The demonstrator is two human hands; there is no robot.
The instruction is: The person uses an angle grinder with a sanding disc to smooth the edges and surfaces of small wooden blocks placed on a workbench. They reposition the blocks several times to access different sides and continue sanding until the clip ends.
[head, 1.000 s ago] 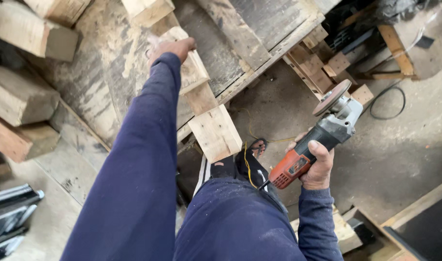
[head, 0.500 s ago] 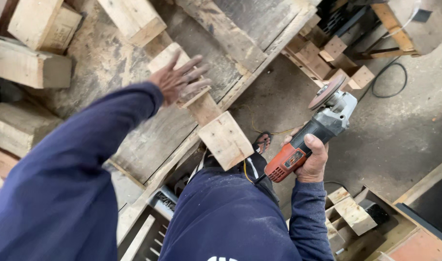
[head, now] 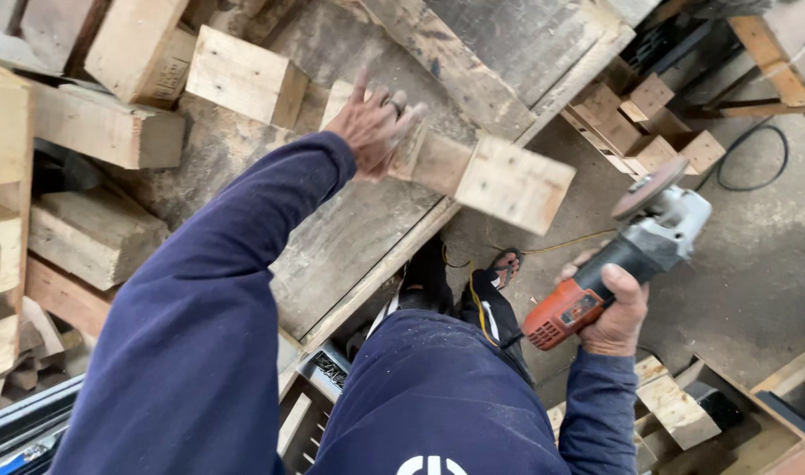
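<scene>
My left hand (head: 373,126) grips a long pale wooden block (head: 499,179) that lies across a worn wooden bench top (head: 350,237); its squared end juts past the bench edge. My right hand (head: 615,308) holds an angle grinder (head: 627,255) with an orange rear and grey head by its body. The grinder's reddish disc (head: 651,187) points up and away, off to the right of the block and apart from it. A yellow cord (head: 478,303) trails from the grinder past my feet.
Several chunky timber offcuts (head: 95,132) are piled on the bench at left and top. Small wooden blocks (head: 653,123) lie on the concrete floor (head: 754,264) at upper right, near a black cable loop (head: 754,158). More wood scraps (head: 675,409) sit at lower right.
My left hand has closed on the long block and drawn it toward me, so its end now overhangs the bench edge. The grinder stays in my right hand, slightly lower.
</scene>
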